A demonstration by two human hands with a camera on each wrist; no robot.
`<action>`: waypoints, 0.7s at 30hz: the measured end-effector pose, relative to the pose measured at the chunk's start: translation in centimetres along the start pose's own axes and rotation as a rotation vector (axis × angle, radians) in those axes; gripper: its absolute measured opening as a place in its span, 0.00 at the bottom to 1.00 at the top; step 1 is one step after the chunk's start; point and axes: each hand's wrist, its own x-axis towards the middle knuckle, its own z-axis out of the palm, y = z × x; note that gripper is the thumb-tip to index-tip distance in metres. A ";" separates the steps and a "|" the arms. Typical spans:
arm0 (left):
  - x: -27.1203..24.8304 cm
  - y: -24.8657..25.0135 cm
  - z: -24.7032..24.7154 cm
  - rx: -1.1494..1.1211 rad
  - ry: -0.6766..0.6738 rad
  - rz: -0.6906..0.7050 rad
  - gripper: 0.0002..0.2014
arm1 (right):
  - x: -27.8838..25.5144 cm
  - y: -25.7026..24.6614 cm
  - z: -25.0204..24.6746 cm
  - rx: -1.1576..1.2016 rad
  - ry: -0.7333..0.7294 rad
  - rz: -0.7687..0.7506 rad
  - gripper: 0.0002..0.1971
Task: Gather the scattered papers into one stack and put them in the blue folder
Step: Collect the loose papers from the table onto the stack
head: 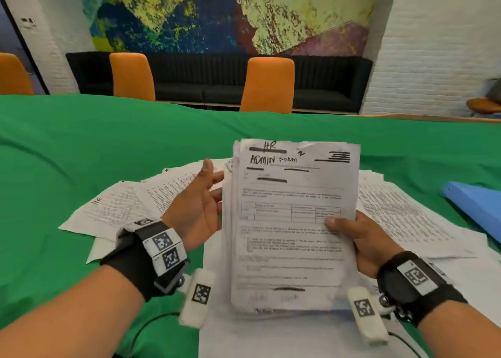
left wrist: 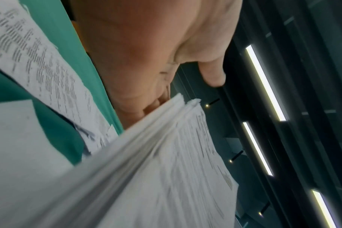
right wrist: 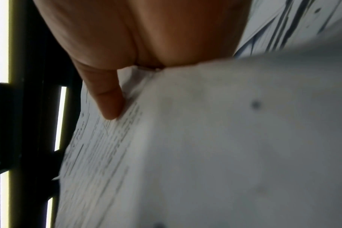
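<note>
stack (head: 292, 222) of papers held upright above the table (head: 81, 146), top sheet facing the head camera, handwritten "admin form" heading legible; left-side edges look ragged — sheets stepped, not flush, which the left wrist view confirms as a fanned edge. right hand (head: 360, 246) grips the stack at its right edge, thumb (right wrist: 109, 100) laid on the front sheet, fingers behind and hidden. left hand (head: 198, 208) is beside the left edge, fingers straight and spread, some of them at or behind the edge; whether it bears weight cannot be told. loose sheets (head: 130, 203) lie fanned on the table under and to both sides of the stack, so gathering is judged partly done. blue folder (head: 477, 205) lies at the right, near the loose sheets, apart from both hands; whether it is open is unclear. step in hand, as judged: squaring the bundle. to do it well — loosen the right grip slightly, drop the bottom edge onto the table and tap, then turn and tap a long edge, with the flat left palm pressing the stepped side flush. too tight a grip would keep the sheets stepped; too loose and the inner sheets may slide out. paper is limp, so support it from behind.
</note>
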 end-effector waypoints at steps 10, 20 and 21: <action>0.4 -1.4 1.9 0.205 0.004 0.161 0.22 | 0.1 -0.5 1.9 -0.168 -0.045 -0.221 0.26; 0.2 -1.0 2.4 0.417 0.197 0.508 0.15 | -0.1 -0.8 2.0 -0.198 0.043 -0.390 0.25; 0.4 -1.2 2.3 0.434 0.223 0.515 0.15 | -0.1 -0.6 2.0 -0.203 0.037 -0.397 0.26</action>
